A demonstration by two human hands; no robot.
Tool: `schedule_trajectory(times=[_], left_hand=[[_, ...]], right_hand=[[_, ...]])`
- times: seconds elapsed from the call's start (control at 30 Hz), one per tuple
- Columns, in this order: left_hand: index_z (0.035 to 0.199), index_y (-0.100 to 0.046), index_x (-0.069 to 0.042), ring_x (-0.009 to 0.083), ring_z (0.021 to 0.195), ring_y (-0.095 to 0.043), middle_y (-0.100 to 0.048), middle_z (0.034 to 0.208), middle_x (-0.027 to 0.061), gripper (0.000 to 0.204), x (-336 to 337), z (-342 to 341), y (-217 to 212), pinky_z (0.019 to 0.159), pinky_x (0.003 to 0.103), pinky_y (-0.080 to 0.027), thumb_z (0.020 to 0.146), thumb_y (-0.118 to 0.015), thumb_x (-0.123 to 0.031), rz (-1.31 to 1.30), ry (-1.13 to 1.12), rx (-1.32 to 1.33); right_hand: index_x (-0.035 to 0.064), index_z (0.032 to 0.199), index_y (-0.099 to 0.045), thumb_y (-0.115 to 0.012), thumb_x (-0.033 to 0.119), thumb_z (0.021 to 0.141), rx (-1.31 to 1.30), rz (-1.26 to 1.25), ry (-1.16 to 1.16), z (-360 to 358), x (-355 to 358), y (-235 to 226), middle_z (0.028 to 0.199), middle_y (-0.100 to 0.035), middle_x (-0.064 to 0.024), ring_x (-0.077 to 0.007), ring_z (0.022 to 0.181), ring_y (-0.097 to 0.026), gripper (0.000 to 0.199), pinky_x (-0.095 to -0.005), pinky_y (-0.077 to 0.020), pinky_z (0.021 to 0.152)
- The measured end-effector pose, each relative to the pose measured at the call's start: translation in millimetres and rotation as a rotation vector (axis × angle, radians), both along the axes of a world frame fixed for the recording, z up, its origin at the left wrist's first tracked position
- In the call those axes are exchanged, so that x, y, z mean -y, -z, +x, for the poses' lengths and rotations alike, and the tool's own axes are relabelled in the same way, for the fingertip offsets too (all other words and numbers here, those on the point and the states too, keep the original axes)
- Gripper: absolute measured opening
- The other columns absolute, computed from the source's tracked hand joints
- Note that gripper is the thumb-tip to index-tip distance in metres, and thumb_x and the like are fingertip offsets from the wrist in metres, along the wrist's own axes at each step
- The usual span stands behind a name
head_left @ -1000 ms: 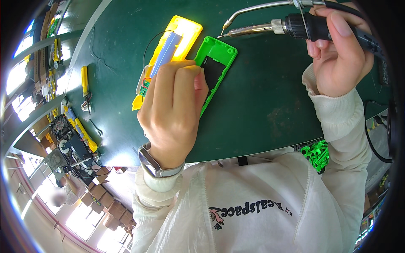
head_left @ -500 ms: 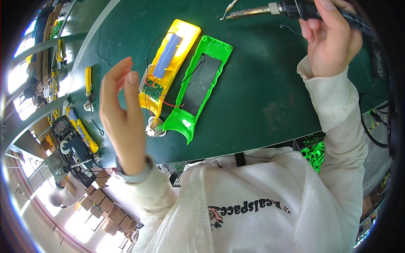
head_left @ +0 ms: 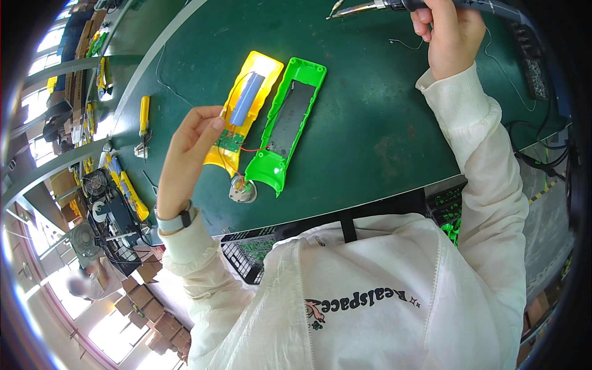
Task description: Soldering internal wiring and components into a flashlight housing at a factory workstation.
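While the person leans over a dark green work mat (head_left: 370,135), the left hand (head_left: 191,148) rests at the left edge of a long yellow plastic casing half (head_left: 262,74). Its fingertips are pinched lightly on a small green circuit board (head_left: 229,142) at the casing's near end. A blue cylindrical battery cell (head_left: 245,98) lies in the casing, running lengthwise away from the person, up and to the right of those fingers. Touching the yellow half on its right lies a matching bright green plastic casing half (head_left: 293,123), parallel to it. Thin red wires (head_left: 250,149) run from the board toward a small round metal part (head_left: 242,191) on the mat below. The right hand (head_left: 450,37), well apart at the far right, is closed around a black-handled soldering iron (head_left: 370,7), whose tip points left. The left hand is far nearer the casing.
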State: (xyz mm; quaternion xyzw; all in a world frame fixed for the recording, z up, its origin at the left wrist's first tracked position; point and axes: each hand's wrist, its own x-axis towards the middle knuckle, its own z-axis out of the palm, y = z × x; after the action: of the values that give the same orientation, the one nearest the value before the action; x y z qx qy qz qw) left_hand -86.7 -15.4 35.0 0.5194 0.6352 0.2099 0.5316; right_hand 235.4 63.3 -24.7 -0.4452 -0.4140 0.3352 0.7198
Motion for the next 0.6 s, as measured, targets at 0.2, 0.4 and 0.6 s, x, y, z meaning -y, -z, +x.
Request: schedule_trajectory(times=[0.2,0.4,0.6], left_hand=[[0.108,-0.061,0.0,0.0173,0.084,-0.058,-0.063,0.097,0.0081,0.023,25.5,32.6,5.3,0.075,0.029,-0.047,0.093,-0.062,-0.017,0.773,0.005,-0.691],[0.111,-0.059,-0.003,0.0195,0.083,-0.065,-0.065,0.102,0.0085,0.033,74.4,96.2,15.3,0.075,0.032,-0.052,0.08,-0.07,0.001,0.686,0.178,-0.756],[0.111,-0.058,0.0,0.0118,0.083,-0.064,-0.068,0.096,0.0085,0.019,58.7,60.7,-26.2,0.072,0.025,-0.051,0.092,-0.058,0.0,0.414,-0.283,-0.089]], right_hand=[[0.0069,0.077,-0.051,-0.065,0.02,0.087,0.024,-0.029,-0.04,3.5,2.6,0.6,0.057,-0.048,0.0012,-0.0044,0.043,-0.043,0.021,-0.0189,-0.0331,0.039],[0.007,0.078,-0.051,-0.064,0.019,0.088,-0.016,0.012,-0.061,-1.0,-2.6,5.8,0.06,-0.049,0.0011,-0.004,0.044,-0.044,0.02,-0.0188,-0.0328,0.039],[0.0068,0.079,-0.052,-0.064,0.018,0.088,-0.002,-0.057,-0.056,2.2,-0.5,-1.6,0.062,-0.05,0.0009,-0.004,0.045,-0.044,0.019,-0.0191,-0.034,0.04]])
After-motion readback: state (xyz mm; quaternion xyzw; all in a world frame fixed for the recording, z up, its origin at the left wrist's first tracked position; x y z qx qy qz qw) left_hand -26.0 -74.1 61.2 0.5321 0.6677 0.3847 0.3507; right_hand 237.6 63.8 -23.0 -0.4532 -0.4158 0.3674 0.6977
